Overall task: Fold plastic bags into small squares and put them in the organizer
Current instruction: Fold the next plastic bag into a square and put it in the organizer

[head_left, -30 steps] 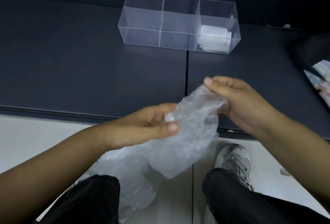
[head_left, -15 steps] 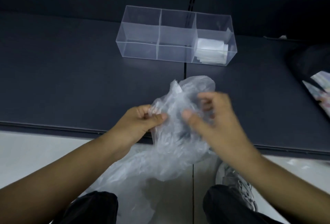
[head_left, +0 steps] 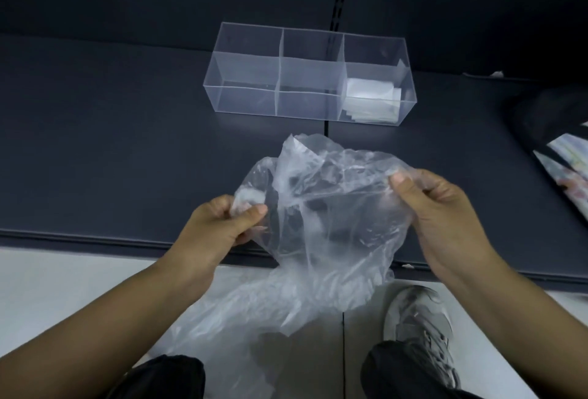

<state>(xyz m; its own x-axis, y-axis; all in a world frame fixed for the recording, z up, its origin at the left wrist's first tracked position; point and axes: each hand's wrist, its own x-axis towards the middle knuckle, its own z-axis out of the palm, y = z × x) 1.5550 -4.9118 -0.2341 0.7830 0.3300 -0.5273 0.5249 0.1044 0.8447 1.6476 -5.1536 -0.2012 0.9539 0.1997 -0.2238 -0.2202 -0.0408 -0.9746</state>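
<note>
A crumpled clear plastic bag (head_left: 331, 207) hangs in the air between my hands, above the front edge of the dark shelf. My left hand (head_left: 219, 226) pinches its left edge between thumb and fingers. My right hand (head_left: 436, 204) pinches its right edge. The bag is stretched open between them and its lower part droops toward the floor. A clear three-compartment organizer (head_left: 280, 77) stands further back on the shelf. White folded bags (head_left: 370, 99) lie in its right compartment; the left and middle ones hold nothing.
The dark shelf surface (head_left: 111, 144) runs across the view, with a seam down its middle. A dark bag with a printed item (head_left: 560, 156) lies at the right edge. More clear plastic (head_left: 222, 335) lies on the pale floor by my knees and grey shoe (head_left: 420, 328).
My hands have moved apart, spreading the bag wide between them. One second ago they held it bunched close together.
</note>
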